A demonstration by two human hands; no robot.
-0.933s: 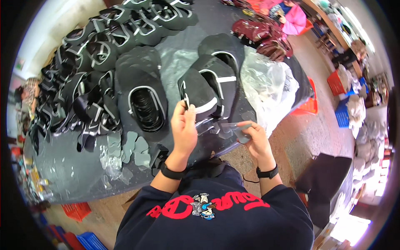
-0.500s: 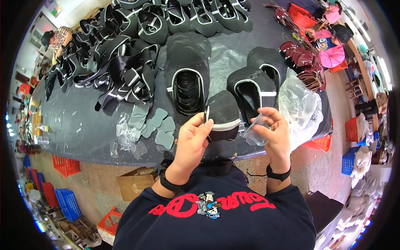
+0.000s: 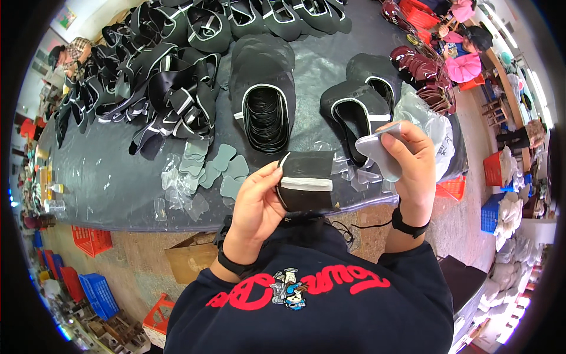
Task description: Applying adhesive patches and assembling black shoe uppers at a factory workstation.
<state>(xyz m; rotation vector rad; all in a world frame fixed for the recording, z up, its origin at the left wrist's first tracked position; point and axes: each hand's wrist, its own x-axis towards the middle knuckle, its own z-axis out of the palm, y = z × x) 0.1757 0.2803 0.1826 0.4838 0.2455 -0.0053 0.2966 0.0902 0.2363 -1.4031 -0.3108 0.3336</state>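
Note:
My left hand (image 3: pixel 257 203) pinches the left edge of a black shoe upper (image 3: pixel 306 199), held just above the table's near edge. A whitish strip crosses the upper, which looks fairly flat. To the right, my right hand (image 3: pixel 416 162) is closed on a thin grey patch (image 3: pixel 386 160), between thumb and fingers, apart from the upper. Similar rounded grey patches (image 3: pixel 223 159) lie on the table beyond my left hand. Clear plastic scraps (image 3: pixel 367 177) lie between my hands. Behind them stand black shoe uppers with white edging (image 3: pixel 354 94).
A nested stack of uppers (image 3: pixel 262 65) stands mid-table, with heaps of black uppers (image 3: pixel 177 79) at left. Dark red pieces (image 3: pixel 421 71) and a clear plastic bag (image 3: pixel 445 141) lie right. A cardboard box (image 3: pixel 191 259) sits below the table edge. People work at the far right.
My right hand has moved right and up; it held a clear plastic piece and now holds a grey patch. The upper in my left hand has turned and lies flatter.

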